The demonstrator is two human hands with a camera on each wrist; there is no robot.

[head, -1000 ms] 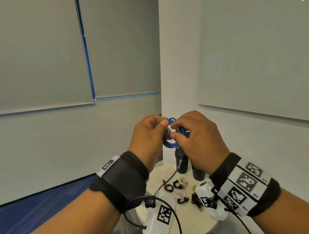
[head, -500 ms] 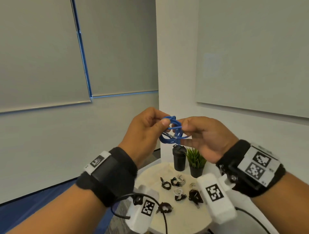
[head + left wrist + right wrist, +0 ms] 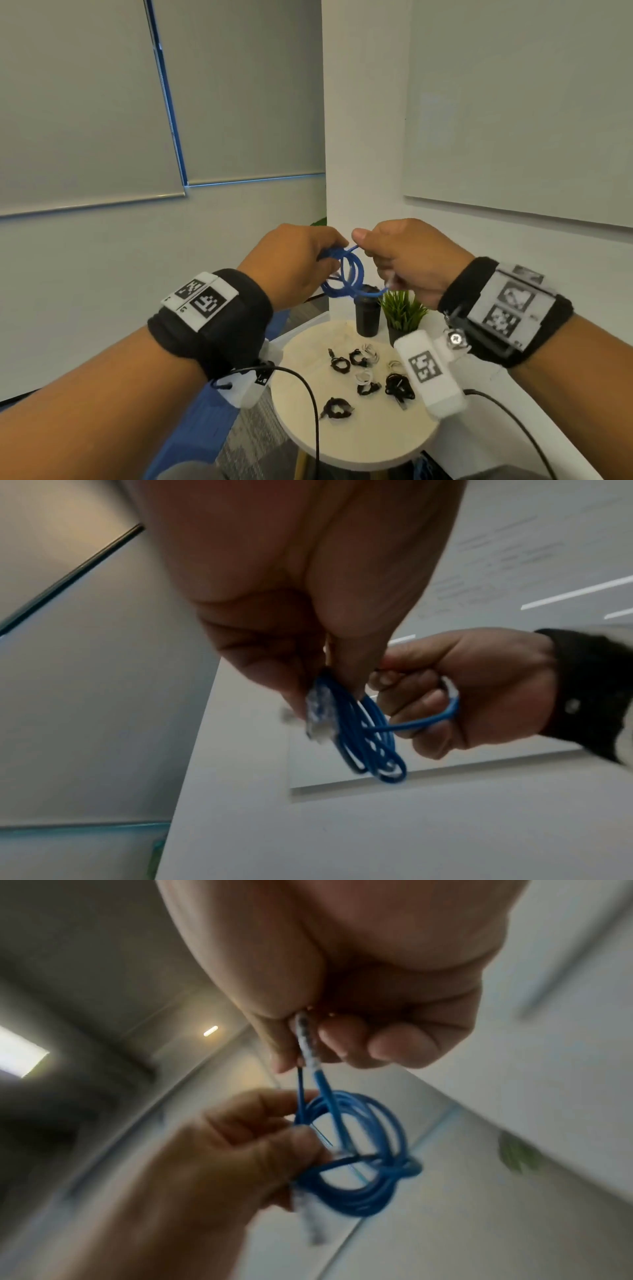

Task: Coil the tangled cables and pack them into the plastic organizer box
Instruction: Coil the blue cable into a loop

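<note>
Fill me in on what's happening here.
A person is coiling a blue cable in mid-air above a round table. The left hand grips the bundled loops, while the right hand pinches the free end with its plug, apparently to finish the coil. Several small coiled cables lie on the table beside a black cup and a plant. No organizer box is in view.

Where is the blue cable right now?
In the head view the blue cable is up in the air, held between the left hand and right hand, above the round table.
</note>
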